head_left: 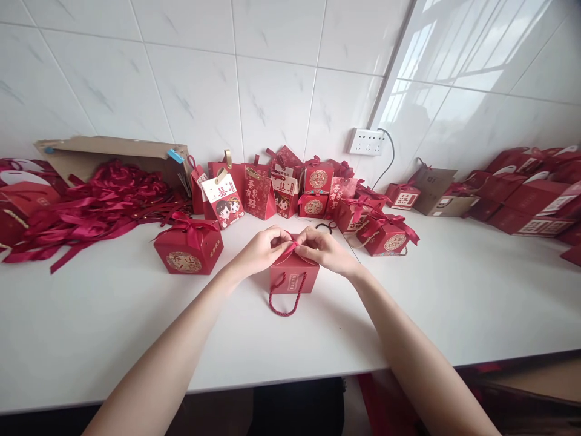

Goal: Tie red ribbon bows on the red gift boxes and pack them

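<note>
A red gift box (311,280) stands upright on the white table, a dark red rope handle (285,313) hanging down its front. Across its top runs a red ribbon (287,251), gathered at a knot in the middle. My left hand (265,249) pinches the ribbon just left of the knot. From the right, my right hand (327,249) pinches it too, fingertips nearly meeting those of the left. Both hands cover part of the box top. To the left sits another red gift box (209,253) with a ribbon bow on it.
A heap of loose red ribbons (113,194) spills from a cardboard box (122,145) at the left. Several decorated gift boxes (258,194) line the tiled wall. More red boxes (521,194) are stacked at the right, beside an open brown carton (436,192). A power strip (367,142) is on the wall.
</note>
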{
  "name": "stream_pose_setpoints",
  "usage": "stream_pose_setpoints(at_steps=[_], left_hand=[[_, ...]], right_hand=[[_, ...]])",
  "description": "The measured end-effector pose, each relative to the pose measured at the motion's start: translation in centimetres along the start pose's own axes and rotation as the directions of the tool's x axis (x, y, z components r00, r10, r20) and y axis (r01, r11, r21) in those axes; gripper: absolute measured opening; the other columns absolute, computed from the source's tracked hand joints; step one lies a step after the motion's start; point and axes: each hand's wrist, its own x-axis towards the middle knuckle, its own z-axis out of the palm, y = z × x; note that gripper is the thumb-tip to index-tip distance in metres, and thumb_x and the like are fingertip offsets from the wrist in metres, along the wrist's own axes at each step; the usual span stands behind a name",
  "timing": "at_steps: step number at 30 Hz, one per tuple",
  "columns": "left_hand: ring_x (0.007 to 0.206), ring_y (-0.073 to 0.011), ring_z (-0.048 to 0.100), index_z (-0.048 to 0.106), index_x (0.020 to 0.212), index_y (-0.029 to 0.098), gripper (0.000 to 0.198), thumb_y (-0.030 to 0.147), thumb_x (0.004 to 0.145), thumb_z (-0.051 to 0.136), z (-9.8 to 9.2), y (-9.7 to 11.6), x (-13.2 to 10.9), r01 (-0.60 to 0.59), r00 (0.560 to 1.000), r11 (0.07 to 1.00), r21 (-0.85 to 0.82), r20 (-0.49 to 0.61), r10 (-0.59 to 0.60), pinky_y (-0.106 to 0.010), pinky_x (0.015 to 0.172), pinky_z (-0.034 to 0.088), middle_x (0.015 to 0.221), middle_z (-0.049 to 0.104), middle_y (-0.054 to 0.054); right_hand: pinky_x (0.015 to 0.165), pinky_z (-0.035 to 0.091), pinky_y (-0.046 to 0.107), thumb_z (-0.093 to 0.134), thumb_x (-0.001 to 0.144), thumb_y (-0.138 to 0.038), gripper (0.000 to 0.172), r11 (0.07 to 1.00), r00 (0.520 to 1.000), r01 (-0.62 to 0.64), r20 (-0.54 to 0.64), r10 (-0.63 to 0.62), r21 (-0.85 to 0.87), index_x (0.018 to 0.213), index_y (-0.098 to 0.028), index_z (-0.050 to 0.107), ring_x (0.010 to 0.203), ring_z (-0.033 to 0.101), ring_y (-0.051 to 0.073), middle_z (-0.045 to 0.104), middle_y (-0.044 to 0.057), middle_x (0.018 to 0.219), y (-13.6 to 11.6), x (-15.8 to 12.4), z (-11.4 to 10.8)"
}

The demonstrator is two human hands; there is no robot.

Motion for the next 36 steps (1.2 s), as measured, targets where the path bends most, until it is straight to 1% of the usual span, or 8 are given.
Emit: stream_pose_setpoints(at_steps=[6, 11, 15, 20, 23, 28, 32, 36], left_hand=[[0.065, -0.0116, 0.050, 0.057, 0.075, 0.016, 0.022, 0.037, 0.077, 0.052, -0.2, 0.2, 0.0, 0.069, 0.997, 0.996, -0.053, -0.021, -0.070, -0.024, 0.060, 0.040, 0.073, 0.056, 0.000], [0.056, -0.0094, 0.043, 0.048, 0.061, 0.017, 0.015, 0.028, 0.068, 0.056, -0.1, 0.1, 0.1, 0.107, 0.993, 0.993, -0.058, -0.052, -0.110, -0.023, 0.054, 0.034, 0.061, 0.046, 0.004], [0.055, -0.0089, 0.039, 0.045, 0.060, 0.018, 0.015, 0.028, 0.068, 0.054, -0.4, 0.2, -0.2, 0.124, 0.991, 0.990, -0.070, -0.047, -0.128, -0.023, 0.052, 0.031, 0.060, 0.043, 0.005], [0.055, -0.0088, 0.039, 0.045, 0.064, 0.018, 0.010, 0.024, 0.069, 0.052, -0.4, 0.6, -0.3, 0.140, 0.985, 0.984, -0.110, -0.084, -0.150, -0.022, 0.052, 0.029, 0.060, 0.043, 0.005], [0.056, -0.0091, 0.043, 0.048, 0.069, 0.018, 0.007, 0.022, 0.067, 0.054, -0.1, 0.5, 0.0, 0.132, 0.979, 0.981, -0.139, -0.138, -0.151, -0.022, 0.053, 0.032, 0.070, 0.053, 0.004], [0.056, -0.0087, 0.047, 0.048, 0.070, 0.018, 0.010, 0.022, 0.068, 0.056, -0.9, 0.7, 1.1, 0.035, 0.965, 0.906, -0.422, -0.221, -0.140, -0.021, 0.054, 0.035, 0.067, 0.060, 0.001], [0.051, -0.0059, 0.046, 0.056, 0.079, 0.016, 0.019, 0.024, 0.065, 0.067, -3.4, 2.2, 3.2, -0.053, 0.971, 0.771, -0.634, -0.212, -0.108, -0.017, 0.048, 0.033, 0.064, 0.056, 0.003], [0.044, -0.0023, 0.038, 0.059, 0.073, 0.015, 0.023, 0.030, 0.063, 0.073, -5.1, 4.5, 4.8, -0.147, 0.980, 0.698, -0.701, -0.201, 0.004, -0.016, 0.042, 0.029, 0.062, 0.054, 0.004]], right_hand=[[0.070, 0.041, 0.028, 0.051, 0.070, -0.026, 0.011, 0.960, 0.999, 0.012, 0.047, -0.027, 0.279, 0.063, -0.019, 0.045, 0.074, 0.048, 0.014, 0.050, 0.002, 0.085, 0.1, -0.1, -0.7], [0.072, 0.041, 0.034, 0.037, 0.076, -0.036, 0.021, 0.900, 0.972, -0.102, -0.152, 0.181, 0.424, 0.062, -0.021, 0.038, 0.069, 0.048, 0.018, 0.053, 0.007, 0.080, -0.1, -0.1, -1.4], [0.059, 0.041, 0.028, 0.041, 0.083, -0.040, 0.032, 0.729, 0.941, 0.147, -0.321, 0.105, 0.669, 0.058, -0.021, 0.044, 0.052, 0.037, 0.011, 0.049, 0.001, 0.069, -0.4, -0.7, -2.8], [0.047, 0.041, 0.021, 0.060, 0.079, -0.042, 0.024, 0.591, 0.876, 0.416, -0.480, -0.055, 0.691, 0.063, -0.025, 0.056, 0.046, 0.034, 0.009, 0.051, -0.004, 0.064, -0.4, -1.3, -5.1], [0.052, 0.048, 0.017, 0.074, 0.069, -0.037, 0.015, 0.626, 0.902, 0.372, -0.427, -0.069, 0.685, 0.072, -0.026, 0.064, 0.053, 0.047, 0.006, 0.060, -0.005, 0.071, -0.2, -1.1, -5.5], [0.058, 0.053, 0.020, 0.080, 0.061, -0.038, 0.030, 0.749, 0.925, 0.288, -0.377, -0.054, 0.597, 0.083, -0.022, 0.069, 0.063, 0.061, 0.009, 0.070, 0.000, 0.080, -1.6, 0.5, -5.1], [0.046, 0.047, 0.023, 0.079, 0.061, -0.041, 0.031, 0.856, 0.958, 0.244, -0.251, -0.140, 0.456, 0.077, -0.018, 0.066, 0.044, 0.055, 0.009, 0.068, -0.001, 0.063, -4.9, 2.6, -5.3], [0.037, 0.035, 0.022, 0.079, 0.059, -0.042, 0.032, 0.904, 0.953, 0.281, -0.206, -0.223, 0.321, 0.060, -0.016, 0.060, 0.035, 0.044, 0.006, 0.067, 0.000, 0.059, -7.4, 4.4, -5.3]])
